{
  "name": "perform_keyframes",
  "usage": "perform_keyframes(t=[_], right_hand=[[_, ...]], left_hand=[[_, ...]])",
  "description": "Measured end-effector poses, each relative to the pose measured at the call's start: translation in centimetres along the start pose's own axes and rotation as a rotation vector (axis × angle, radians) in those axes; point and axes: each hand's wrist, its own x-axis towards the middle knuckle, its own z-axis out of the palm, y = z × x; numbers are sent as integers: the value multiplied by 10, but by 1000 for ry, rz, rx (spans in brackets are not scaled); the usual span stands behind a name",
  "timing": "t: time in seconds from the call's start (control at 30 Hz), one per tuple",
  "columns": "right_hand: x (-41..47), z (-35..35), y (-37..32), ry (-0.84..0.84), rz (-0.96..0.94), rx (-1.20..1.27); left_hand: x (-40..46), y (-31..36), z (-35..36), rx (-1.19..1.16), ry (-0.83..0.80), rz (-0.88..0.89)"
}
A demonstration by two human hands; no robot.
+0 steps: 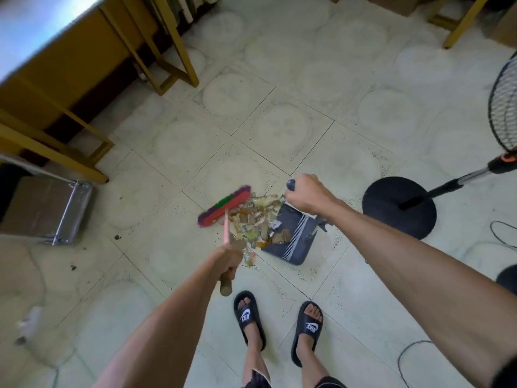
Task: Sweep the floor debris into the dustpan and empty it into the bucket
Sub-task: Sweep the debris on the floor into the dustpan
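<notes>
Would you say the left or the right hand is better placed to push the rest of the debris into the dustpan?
Left. The left hand holds the broom, its head just behind the debris; the right hand steadies the dustpan.

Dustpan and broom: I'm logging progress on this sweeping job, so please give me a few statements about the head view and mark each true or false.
1. The left hand holds the broom by its handle. True.
2. The dustpan lies upside down, away from the debris. False: it sits open on the floor with the debris at its mouth, some pieces already on it.
3. The right hand grips the dustpan's handle. True.
4. The broom head is to the right of the dustpan. False: it is on the left, with the debris between them.
5. A fan stands on the floor to the right of the dustpan. True.
6. The person is barefoot. False: they wear black sandals.
</notes>
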Motion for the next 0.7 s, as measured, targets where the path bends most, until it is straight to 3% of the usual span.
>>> perform_keyframes(t=[0.3, 0.53, 0.7], right_hand=[[28, 25, -53, 1, -31, 68], [13, 30, -44, -59, 73, 39], [-18, 30, -31, -82, 78, 0]], left_hand=[[-55, -19, 5, 258, -235, 109], [-66, -70, -78, 219, -51, 226], [-56, -103, -126, 121, -64, 223]])
